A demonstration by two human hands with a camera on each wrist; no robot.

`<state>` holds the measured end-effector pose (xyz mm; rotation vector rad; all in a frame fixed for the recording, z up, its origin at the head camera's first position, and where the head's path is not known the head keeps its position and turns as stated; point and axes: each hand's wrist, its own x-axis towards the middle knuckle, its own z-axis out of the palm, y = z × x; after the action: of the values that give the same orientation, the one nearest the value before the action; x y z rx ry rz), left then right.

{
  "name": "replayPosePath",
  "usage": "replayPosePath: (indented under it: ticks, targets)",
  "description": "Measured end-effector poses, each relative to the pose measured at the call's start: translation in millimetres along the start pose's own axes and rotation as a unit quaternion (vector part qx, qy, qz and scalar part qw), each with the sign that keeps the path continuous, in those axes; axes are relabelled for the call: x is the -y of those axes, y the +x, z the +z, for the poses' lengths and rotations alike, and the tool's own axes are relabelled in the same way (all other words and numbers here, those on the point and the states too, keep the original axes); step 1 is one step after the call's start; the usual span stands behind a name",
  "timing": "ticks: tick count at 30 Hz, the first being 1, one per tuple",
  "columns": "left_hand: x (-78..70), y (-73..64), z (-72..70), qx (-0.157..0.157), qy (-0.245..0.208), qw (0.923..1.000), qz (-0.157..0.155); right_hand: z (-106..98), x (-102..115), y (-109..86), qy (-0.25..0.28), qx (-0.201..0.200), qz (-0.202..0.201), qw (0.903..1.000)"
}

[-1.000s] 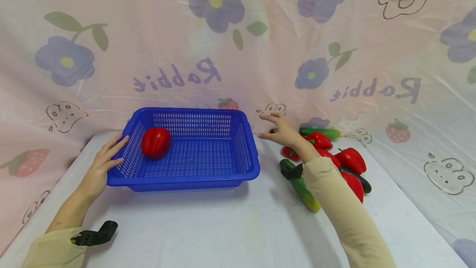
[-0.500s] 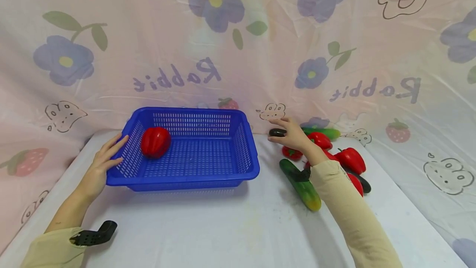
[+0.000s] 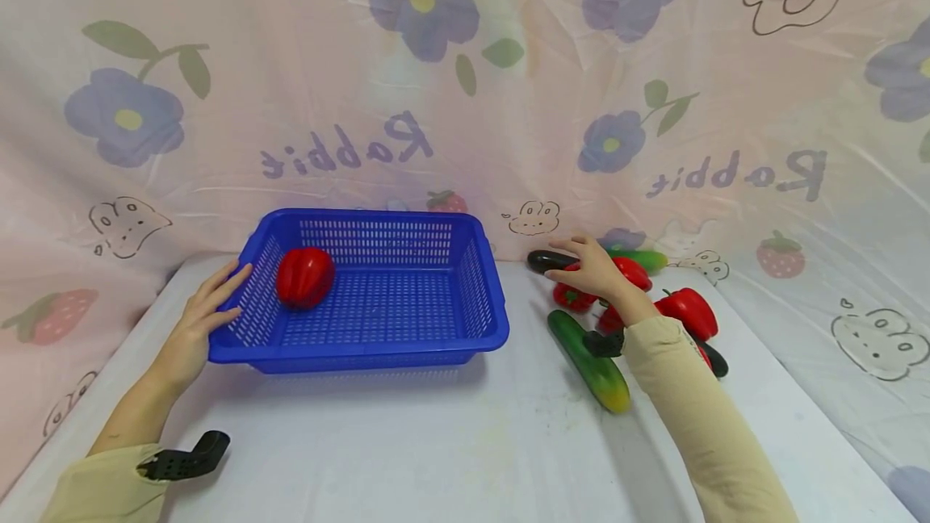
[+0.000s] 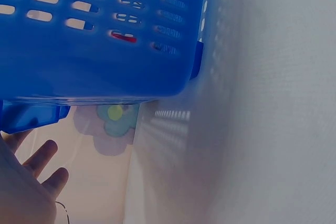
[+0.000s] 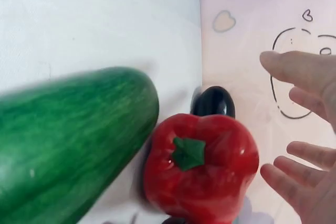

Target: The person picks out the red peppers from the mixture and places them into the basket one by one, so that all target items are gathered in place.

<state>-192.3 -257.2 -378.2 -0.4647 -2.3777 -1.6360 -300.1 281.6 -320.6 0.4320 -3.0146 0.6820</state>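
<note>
My left hand (image 3: 190, 333) rests on the left rim of a blue perforated basket (image 3: 363, 352), its fingers extended over the edge. In the left wrist view its fingertips (image 4: 43, 156) show beside the basket wall. One red bell pepper (image 3: 305, 278) sits inside the basket at the left. On the right, my right hand (image 3: 597, 271) hovers over a group of vegetables, fingers spread and holding nothing. A dark eggplant (image 3: 546, 261) lies just left of its fingertips. In the right wrist view a red bell pepper (image 5: 202, 166) with a green stem stands near the fingers.
A green cucumber (image 3: 590, 361) with a yellowish end lies in front of the right hand. Another cucumber (image 3: 643, 260) lies at the back. More red peppers (image 3: 690, 313) and a dark vegetable (image 3: 715, 360) lie to the right, partly behind the sleeve. A patterned curtain (image 3: 465, 103) hangs behind the table.
My right hand has moved rightward and slightly down, over the vegetables, uncovering the eggplant at the back. My left hand and the basket have stayed put.
</note>
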Motion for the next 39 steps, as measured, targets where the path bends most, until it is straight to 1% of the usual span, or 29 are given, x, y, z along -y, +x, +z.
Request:
replayPosePath:
  ticks: [5,12,19,25,28,36,39]
  targets:
    - [0.0,0.0,0.3,0.002,-0.005,1.0,-0.004,-1.2,-5.5,-4.1,-0.01,-0.007,-0.005,0.9999]
    - [1.2,-0.2,0.7,0.0,-0.002,1.0,0.002,-2.6,-14.8,-8.4,-0.01,-0.001,0.021,0.9997]
    - [2.0,0.0,0.8,0.001,-0.003,1.0,0.0,-5.0,-23.8,-14.1,0.0,0.031,0.067,0.9973]
    - [2.4,-0.1,0.4,0.002,-0.002,1.0,-0.004,-4.0,-30.1,-15.7,-0.007,0.053,0.083,0.9951]
    - [2.7,-0.7,0.5,0.005,0.001,1.0,-0.007,-3.2,-33.1,-17.2,-0.008,0.063,0.086,0.9943]
    - [3.0,0.3,0.4,0.002,0.0,1.0,-0.003,-2.1,-40.2,-17.9,-0.005,0.069,0.068,0.9953]
    - [2.9,0.3,0.5,0.001,0.0,1.0,-0.002,-2.6,-40.0,-18.4,0.003,0.079,0.062,0.9949]
